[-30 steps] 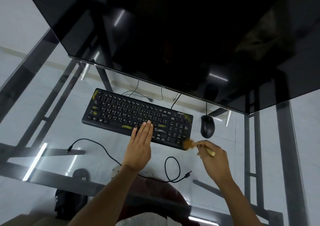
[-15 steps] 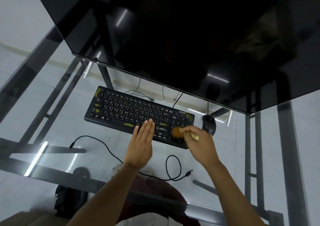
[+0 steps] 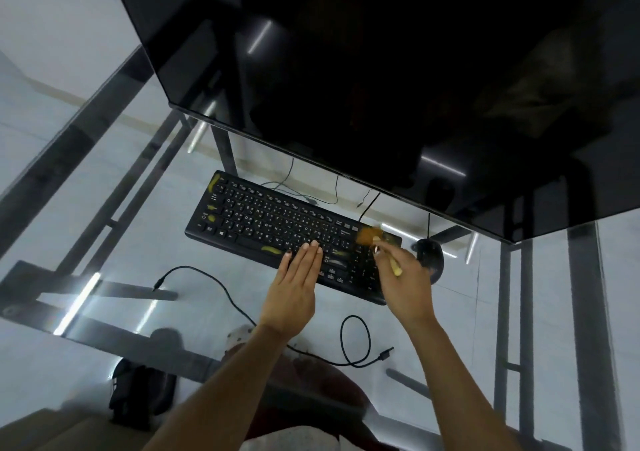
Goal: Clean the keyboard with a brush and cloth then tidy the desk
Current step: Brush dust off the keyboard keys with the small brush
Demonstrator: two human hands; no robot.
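Observation:
A black keyboard [image 3: 277, 223] with yellow smears lies on the glass desk [image 3: 104, 242]. My left hand [image 3: 294, 284] rests flat on its front edge, fingers together, fingertips on the keys. My right hand [image 3: 403, 277] grips a small brush [image 3: 370, 237] with a pale wooden handle. Its tan bristles press on the keyboard's far right corner, over the number pad. No cloth is in view.
A large dark monitor [image 3: 381, 69] hangs over the keyboard's far side. A black mouse [image 3: 429, 255] sits right of the keyboard, close to my right hand. A loose black cable [image 3: 346, 343] loops on the glass in front. A dark bag [image 3: 138, 395] lies under the desk.
My right hand has carried the brush from the keyboard's near right corner up across the number pad to the far right corner. My left hand has stayed put.

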